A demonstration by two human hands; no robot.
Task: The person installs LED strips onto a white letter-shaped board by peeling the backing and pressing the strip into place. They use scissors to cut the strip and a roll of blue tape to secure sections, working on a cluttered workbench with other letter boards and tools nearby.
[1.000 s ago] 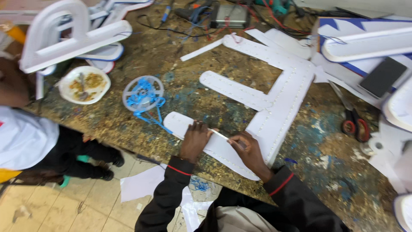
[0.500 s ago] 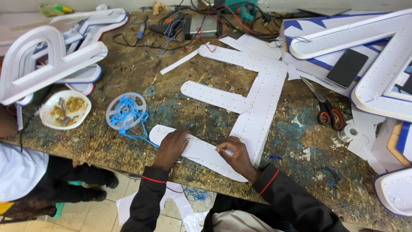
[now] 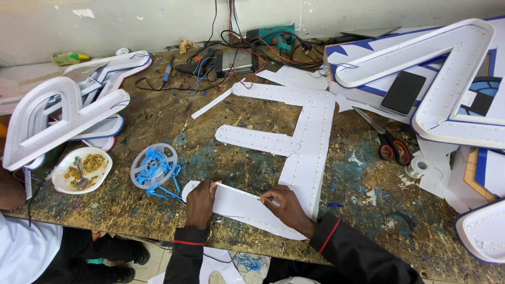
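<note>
Both hands work low in the frame's centre: left hand (image 3: pixel 201 202) presses flat, pinning a white panel (image 3: pixel 239 206) to the tabletop (image 3: pixel 368 210), while right hand (image 3: pixel 284 206) pinches a thin light strip (image 3: pixel 236 190) stretched along it.

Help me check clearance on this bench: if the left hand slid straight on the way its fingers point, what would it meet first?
Probably the lower arm of the white letter panel; the left hand points up the bench, with bare bench between.

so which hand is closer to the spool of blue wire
Left. The left hand rests on the white panel just right of the spool; the right hand is further right.
</note>
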